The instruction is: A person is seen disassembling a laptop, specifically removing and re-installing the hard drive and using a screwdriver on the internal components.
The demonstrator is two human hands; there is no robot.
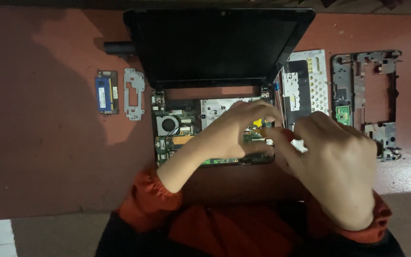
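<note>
Spreading across the whole view is a reddish-brown worktop (48, 143), and at the middle of its far edge stands an opened small laptop (215, 85), its dark screen (217, 45) tilted back and its base stripped so the green circuit board (181, 131) and round fan (168, 125) lie bare. Just beside the laptop toward the right edge lies a perforated silver metal plate (310, 81), and beyond it, nearer the right edge, a dark plastic frame (367, 100) with a large cut-out. Near the left of the laptop lies a slim grey metal bracket (134, 93), and just beside that, farther toward the left edge, a blue memory module (105, 93).

Both arms, in orange sleeves, come in from the near edge. The right hand (343, 162) hovers over the right side of the laptop base, fingers curled, pinching something small and white (300, 145) at the fingertips; what it is I cannot tell, since motion blurs it. The left hand (236, 131) rests on the bare board, fingers bent down beside a small yellow part (257, 123); whether it grips anything cannot be told.
</note>
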